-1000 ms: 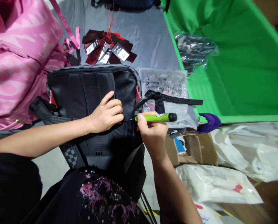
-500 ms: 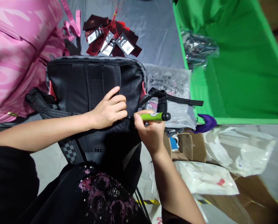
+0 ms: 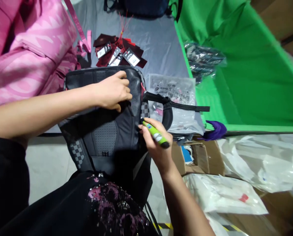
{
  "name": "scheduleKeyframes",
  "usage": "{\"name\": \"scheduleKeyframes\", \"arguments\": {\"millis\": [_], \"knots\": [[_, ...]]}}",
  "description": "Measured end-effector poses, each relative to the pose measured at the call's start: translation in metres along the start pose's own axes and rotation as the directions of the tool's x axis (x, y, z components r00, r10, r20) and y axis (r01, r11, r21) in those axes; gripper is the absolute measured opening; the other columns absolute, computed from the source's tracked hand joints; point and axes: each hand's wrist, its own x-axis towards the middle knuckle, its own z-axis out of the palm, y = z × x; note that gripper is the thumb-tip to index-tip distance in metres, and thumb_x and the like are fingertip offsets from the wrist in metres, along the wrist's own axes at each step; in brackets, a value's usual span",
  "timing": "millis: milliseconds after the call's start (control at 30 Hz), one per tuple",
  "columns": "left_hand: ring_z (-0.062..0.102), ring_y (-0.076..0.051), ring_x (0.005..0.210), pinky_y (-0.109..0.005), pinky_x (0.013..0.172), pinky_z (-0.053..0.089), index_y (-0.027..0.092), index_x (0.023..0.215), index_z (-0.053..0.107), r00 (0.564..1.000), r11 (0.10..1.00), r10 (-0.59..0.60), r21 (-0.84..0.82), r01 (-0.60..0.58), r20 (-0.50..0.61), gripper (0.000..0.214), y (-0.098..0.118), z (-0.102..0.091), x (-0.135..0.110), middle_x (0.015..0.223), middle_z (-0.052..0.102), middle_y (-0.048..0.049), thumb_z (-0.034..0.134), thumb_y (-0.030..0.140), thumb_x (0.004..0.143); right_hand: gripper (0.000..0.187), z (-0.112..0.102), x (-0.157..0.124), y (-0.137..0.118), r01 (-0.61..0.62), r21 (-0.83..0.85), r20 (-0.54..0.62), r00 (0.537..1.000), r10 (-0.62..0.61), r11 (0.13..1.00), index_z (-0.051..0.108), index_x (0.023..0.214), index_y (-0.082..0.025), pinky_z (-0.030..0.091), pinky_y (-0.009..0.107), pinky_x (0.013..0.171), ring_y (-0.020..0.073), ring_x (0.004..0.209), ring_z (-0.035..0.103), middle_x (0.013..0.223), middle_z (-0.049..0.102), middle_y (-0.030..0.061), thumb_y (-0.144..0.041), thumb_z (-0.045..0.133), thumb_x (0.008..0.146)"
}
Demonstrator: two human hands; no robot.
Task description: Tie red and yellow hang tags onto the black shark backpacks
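Note:
A black backpack (image 3: 126, 131) with grey checkered trim lies tilted against the table edge and my lap, its padded back panel facing up. On its upper part rests my left hand (image 3: 117, 90), fingers curled and pressing into the black fabric. At the bag's right side, my right hand (image 3: 158, 150) is closed around a green marker pen (image 3: 152, 131) with a black end. The pen slants toward the bag's edge; whether its tip touches the fabric cannot be made out. A black strap (image 3: 180, 105) stretches to the right over a clear plastic bag (image 3: 185, 90).
Pink backpacks (image 3: 38, 49) crowd the left. A bundle of hang tags (image 3: 121, 54) on red strings lies on the grey table (image 3: 158, 42). A green fabric bin (image 3: 254, 82) stands at right, with cardboard boxes (image 3: 211, 157) and white plastic packages (image 3: 225, 193) below it.
My left hand has moved up the back panel, and the backpack has tilted. The marker has swung from level to slanting, its black end lower. A dark bag now shows at the top.

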Motion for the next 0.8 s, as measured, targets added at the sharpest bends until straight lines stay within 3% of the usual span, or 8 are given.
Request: {"name": "scheduleKeyframes", "arguments": {"millis": [133, 233, 333, 433, 533, 667, 733, 800], "knots": [[0.063, -0.024, 0.084, -0.044, 0.086, 0.048, 0.017, 0.07, 0.056, 0.992, 0.995, -0.096, 0.016, 0.098, -0.081, 0.033, 0.031, -0.043, -0.016, 0.069, 0.058, -0.003, 0.061, 0.048, 0.08, 0.031, 0.008, -0.01, -0.027, 0.177, -0.019, -0.174, 0.969, -0.177, 0.984, 0.061, 0.127, -0.021, 0.056, 0.038, 0.095, 0.0209, 0.104, 0.069, 0.118, 0.071, 0.009, -0.02, 0.053, 0.097], [0.066, -0.024, 0.086, -0.044, 0.086, 0.048, 0.015, 0.077, 0.061, 0.967, 0.97, -0.203, 0.105, 0.219, -0.152, 0.043, 0.081, -0.088, -0.047, 0.069, 0.056, -0.0014, 0.046, 0.053, 0.091, 0.032, 0.007, -0.01, -0.06, 0.348, -0.119, -0.29, 0.883, -0.368, 0.93, 0.059, 0.127, -0.022, 0.056, 0.041, 0.095, 0.0225, 0.106, 0.068, 0.117, 0.07, 0.0097, -0.02, 0.053, 0.096], [0.068, -0.02, 0.079, -0.038, 0.082, 0.048, 0.016, 0.079, 0.064, 0.934, 0.95, -0.291, 0.051, 0.307, -0.208, 0.051, 0.125, -0.114, -0.084, 0.067, 0.055, 0.0002, 0.039, 0.058, 0.095, 0.029, -0.001, -0.011, -0.089, 0.533, -0.17, -0.246, 0.792, -0.56, 0.829, 0.059, 0.122, -0.025, 0.058, 0.043, 0.089, 0.0222, 0.096, 0.07, 0.103, 0.073, 0.0061, -0.019, 0.055, 0.094], [0.065, -0.017, 0.067, -0.03, 0.067, 0.046, 0.017, 0.079, 0.064, 0.902, 0.925, -0.379, -0.067, 0.374, -0.204, 0.049, 0.147, -0.098, -0.115, 0.066, 0.061, -0.001, 0.051, 0.063, 0.091, 0.028, 0.003, -0.017, -0.093, 0.63, -0.107, -0.15, 0.754, -0.639, 0.769, 0.06, 0.117, -0.026, 0.059, 0.04, 0.08, 0.0196, 0.083, 0.069, 0.093, 0.073, 0.0031, -0.018, 0.058, 0.091], [0.066, -0.016, 0.069, -0.027, 0.062, 0.045, 0.018, 0.088, 0.068, 0.924, 0.918, -0.366, -0.207, 0.339, -0.112, 0.039, 0.143, -0.059, -0.131, 0.075, 0.07, -0.0031, 0.057, 0.055, 0.092, 0.027, 0.024, -0.024, -0.07, 0.616, -0.015, -0.005, 0.788, -0.616, 0.788, 0.062, 0.116, -0.023, 0.058, 0.038, 0.076, 0.0197, 0.081, 0.068, 0.091, 0.072, 0.0047, -0.017, 0.059, 0.09], [0.063, -0.022, 0.11, -0.038, 0.092, 0.048, 0.024, 0.121, 0.064, 0.898, 0.926, -0.376, -0.137, 0.352, -0.23, 0.028, 0.117, -0.034, -0.125, 0.119, 0.07, -0.0063, 0.049, 0.032, 0.098, 0.029, 0.05, -0.028, -0.039, 0.546, 0.016, 0.026, 0.837, -0.546, 0.838, 0.062, 0.116, -0.021, 0.058, 0.038, 0.078, 0.0208, 0.088, 0.066, 0.095, 0.071, 0.0072, -0.013, 0.059, 0.089], [0.05, -0.028, 0.13, -0.046, 0.104, 0.041, 0.024, 0.14, 0.05, 0.87, 0.905, -0.425, -0.083, 0.418, -0.251, 0.049, 0.101, -0.034, -0.115, 0.141, 0.057, -0.0097, 0.059, 0.031, 0.092, 0.034, 0.056, -0.032, -0.034, 0.572, 0.006, -0.014, 0.82, -0.572, 0.82, 0.061, 0.118, -0.02, 0.058, 0.04, 0.08, 0.0212, 0.089, 0.066, 0.096, 0.071, 0.0079, -0.01, 0.06, 0.086], [0.039, -0.034, 0.138, -0.049, 0.107, 0.038, 0.019, 0.152, 0.033, 0.874, 0.886, -0.462, -0.046, 0.461, -0.148, 0.081, 0.086, -0.031, -0.101, 0.15, 0.045, -0.0153, 0.071, 0.034, 0.082, 0.036, 0.058, -0.041, -0.034, 0.583, -0.005, -0.02, 0.812, -0.583, 0.812, 0.061, 0.118, -0.02, 0.057, 0.043, 0.083, 0.0227, 0.092, 0.066, 0.099, 0.07, 0.0089, -0.009, 0.061, 0.084]]}}
